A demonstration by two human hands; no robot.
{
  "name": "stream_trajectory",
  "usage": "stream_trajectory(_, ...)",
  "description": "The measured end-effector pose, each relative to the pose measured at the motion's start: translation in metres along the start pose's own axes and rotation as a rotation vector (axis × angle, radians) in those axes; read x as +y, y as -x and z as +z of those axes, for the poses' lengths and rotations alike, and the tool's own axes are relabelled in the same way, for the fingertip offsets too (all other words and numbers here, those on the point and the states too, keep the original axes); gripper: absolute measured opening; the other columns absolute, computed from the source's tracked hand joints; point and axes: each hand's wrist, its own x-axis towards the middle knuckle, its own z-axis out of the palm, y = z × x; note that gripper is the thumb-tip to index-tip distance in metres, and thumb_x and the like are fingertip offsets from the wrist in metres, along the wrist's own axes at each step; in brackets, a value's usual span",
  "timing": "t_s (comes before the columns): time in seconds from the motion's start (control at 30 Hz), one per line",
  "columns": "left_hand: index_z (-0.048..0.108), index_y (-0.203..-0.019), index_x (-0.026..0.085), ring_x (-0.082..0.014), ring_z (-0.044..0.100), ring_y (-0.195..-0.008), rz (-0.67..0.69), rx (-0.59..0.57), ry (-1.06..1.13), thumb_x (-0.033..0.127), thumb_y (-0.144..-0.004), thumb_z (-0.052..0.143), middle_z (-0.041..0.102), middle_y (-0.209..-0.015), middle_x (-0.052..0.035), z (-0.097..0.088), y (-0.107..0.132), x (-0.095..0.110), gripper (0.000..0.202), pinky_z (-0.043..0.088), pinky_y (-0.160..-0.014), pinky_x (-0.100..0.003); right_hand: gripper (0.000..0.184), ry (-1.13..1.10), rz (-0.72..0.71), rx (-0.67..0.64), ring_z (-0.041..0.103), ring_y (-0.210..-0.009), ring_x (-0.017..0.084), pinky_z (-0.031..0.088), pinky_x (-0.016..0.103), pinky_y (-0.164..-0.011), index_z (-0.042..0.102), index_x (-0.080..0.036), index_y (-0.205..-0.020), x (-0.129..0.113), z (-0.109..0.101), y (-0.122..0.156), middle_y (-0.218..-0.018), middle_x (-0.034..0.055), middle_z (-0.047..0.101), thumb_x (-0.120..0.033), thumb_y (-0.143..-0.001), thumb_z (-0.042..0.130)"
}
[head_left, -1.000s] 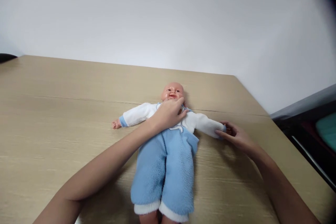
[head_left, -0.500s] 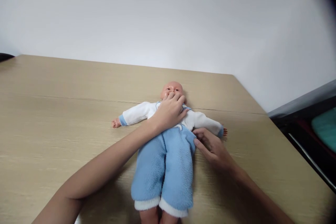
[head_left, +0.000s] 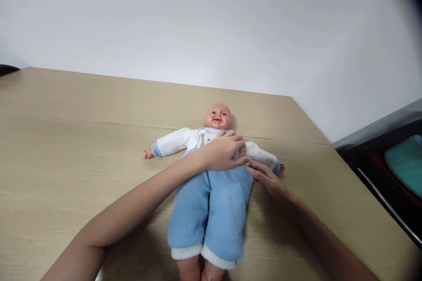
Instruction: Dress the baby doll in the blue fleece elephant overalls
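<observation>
A baby doll (head_left: 211,202) in a white top and blue fleece trousers lies on its back on the wooden table (head_left: 82,149), arms spread, head pointing away from me. My left hand (head_left: 222,153) rests flat on the doll's chest, fingers stretched toward its right side. My right hand (head_left: 268,180) lies at the doll's side just under its arm, fingers extended and touching the clothing near the waist. Neither hand grips anything that I can see.
A white wall runs behind the table. The table's right edge drops off to a dark shelf or bin (head_left: 389,175) holding something teal (head_left: 404,162). A dark object (head_left: 6,69) shows at the far left edge.
My left hand slid down from the doll's chin to its chest. My right hand left the doll's sleeve cuff and moved inward to its side at the waist.
</observation>
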Motion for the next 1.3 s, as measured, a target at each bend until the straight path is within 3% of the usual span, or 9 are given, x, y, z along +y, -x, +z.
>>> stream_trajectory(0.1, 0.072, -0.096, 0.017, -0.0301, 0.062, -0.113, 0.008, -0.082, 0.051, 0.047, -0.108, 0.061, 0.073, -0.113, -0.0107, -0.001, 0.0, 0.0, 0.034, 0.042, -0.106, -0.044, 0.045, -0.007, 0.084, 0.018, 0.06, -0.089, 0.026, 0.053, 0.04, -0.086, 0.078, -0.026, -0.091, 0.004, 0.0, -0.002, -0.084, 0.0038, 0.066, -0.07, -0.087, 0.079)
stream_trajectory(0.23, 0.069, -0.097, 0.019, -0.0278, 0.064, -0.114, 0.073, -0.141, 0.169, 0.044, -0.11, 0.054, 0.076, -0.11, -0.0075, -0.004, 0.0, -0.001, 0.032, 0.037, -0.111, -0.046, 0.04, -0.319, 0.198, 0.008, 0.038, -0.062, 0.015, 0.036, 0.029, -0.058, 0.07, -0.024, -0.086, 0.01, 0.003, -0.002, -0.07, -0.0038, 0.047, -0.059, -0.076, 0.087)
stream_trajectory(0.4, 0.062, -0.101, 0.019, -0.0246, 0.066, -0.103, 0.023, -0.208, 0.255, 0.043, -0.11, 0.051, 0.072, -0.096, -0.0033, -0.006, -0.004, -0.001, 0.028, 0.035, -0.111, -0.046, 0.035, -0.486, 0.181, 0.033, 0.024, -0.06, 0.013, 0.029, 0.028, -0.055, 0.065, -0.026, -0.091, 0.01, 0.006, -0.003, -0.074, -0.006, 0.041, -0.047, -0.076, 0.089)
stream_trajectory(0.5, 0.059, -0.104, 0.02, -0.0221, 0.066, -0.099, -0.026, -0.193, 0.317, 0.041, -0.109, 0.055, 0.07, -0.098, -0.0015, -0.004, -0.004, -0.001, 0.022, 0.035, -0.112, -0.045, 0.036, -0.462, 0.157, 0.028, 0.027, -0.06, 0.012, 0.028, 0.028, -0.055, 0.066, -0.026, -0.094, 0.012, 0.006, -0.004, -0.08, -0.0051, 0.047, -0.047, -0.078, 0.091)
stream_trajectory(0.63, 0.059, -0.111, 0.02, -0.0201, 0.069, -0.103, -0.056, -0.122, 0.443, 0.029, -0.103, 0.063, 0.074, -0.109, -0.001, -0.001, -0.003, -0.002, 0.013, 0.035, -0.114, -0.041, 0.034, -0.327, 0.035, 0.034, 0.058, -0.091, 0.018, 0.049, 0.029, -0.079, 0.068, -0.029, -0.109, 0.014, 0.007, -0.004, -0.109, 0.0012, 0.065, -0.046, -0.088, 0.088)
stream_trajectory(0.73, 0.061, -0.116, 0.02, -0.0203, 0.07, -0.109, -0.057, -0.088, 0.492, 0.022, -0.102, 0.063, 0.076, -0.116, -0.002, 0.0, -0.003, -0.003, 0.015, 0.035, -0.114, -0.04, 0.044, -0.254, -0.023, 0.101, 0.061, -0.113, 0.024, 0.051, 0.035, -0.094, 0.063, -0.032, -0.12, 0.014, 0.011, 0.0, -0.121, 0.0032, 0.066, -0.046, -0.087, 0.09)
stream_trajectory(1.0, 0.06, -0.122, 0.021, -0.0189, 0.069, -0.097, -0.07, -0.03, 0.424, 0.025, -0.104, 0.06, 0.077, -0.106, -0.0004, 0.009, -0.004, -0.003, 0.019, 0.039, -0.107, -0.04, 0.035, -0.033, -0.195, 0.311, 0.056, -0.081, 0.018, 0.049, 0.031, -0.074, 0.059, -0.033, -0.119, 0.013, 0.011, 0.008, -0.094, -0.002, 0.055, -0.05, -0.097, 0.079)
stream_trajectory(1.13, 0.061, -0.118, 0.021, -0.0241, 0.066, -0.109, -0.046, 0.063, 0.325, 0.021, -0.1, 0.06, 0.075, -0.113, -0.0043, 0.011, -0.002, -0.002, 0.018, 0.04, -0.107, -0.042, 0.026, 0.449, -0.301, 0.376, 0.056, -0.077, 0.021, 0.049, 0.036, -0.07, 0.059, -0.03, -0.122, 0.006, -0.007, 0.012, -0.096, 0.0017, 0.059, -0.041, -0.102, 0.072)
stream_trajectory(1.3, 0.065, -0.118, 0.02, -0.0297, 0.058, -0.118, -0.054, 0.166, 0.243, 0.023, -0.101, 0.057, 0.069, -0.125, -0.0115, 0.007, -0.004, -0.003, 0.019, 0.044, -0.106, -0.045, 0.041, 0.905, -0.49, 0.374, 0.061, -0.128, 0.039, 0.05, 0.057, -0.107, 0.061, -0.027, -0.135, 0.009, -0.048, 0.013, -0.135, 0.0156, 0.064, -0.036, -0.098, 0.075)
